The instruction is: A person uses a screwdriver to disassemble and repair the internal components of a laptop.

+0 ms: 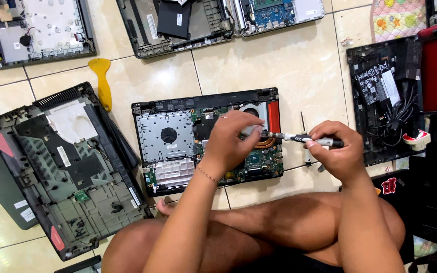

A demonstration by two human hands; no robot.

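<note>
Right hand [336,151]: centre-right of the frame, fist closed around the handle of a screwdriver [299,137].
Left hand [231,141]: centre of the frame, fingertips pinched narrow on the screwdriver's front end, near the tip.
Screwdriver: lay nearly level, long axis running left to right across the frame; handle at the right, tip at the left, over the right part of the open laptop [208,141].
Key relation: tip lay left of the right hand, straight along the tool's axis; left hand was the nearer one to the tip, right hand the farther.
Open laptop: centre of the frame, on the tiled floor [289,65], bottom cover off, circuit board and fan exposed, red strip at its right edge.
Laptop shell [67,167]: left of the frame, dark, tilted, just beside the open laptop.
Yellow pry tool [102,81]: upper left, on the tiles, touching the shell's top corner.
Other opened laptops: along the top edge and at the right edge, well apart from both hands.
Legs: crossed, bottom of the frame.
</note>
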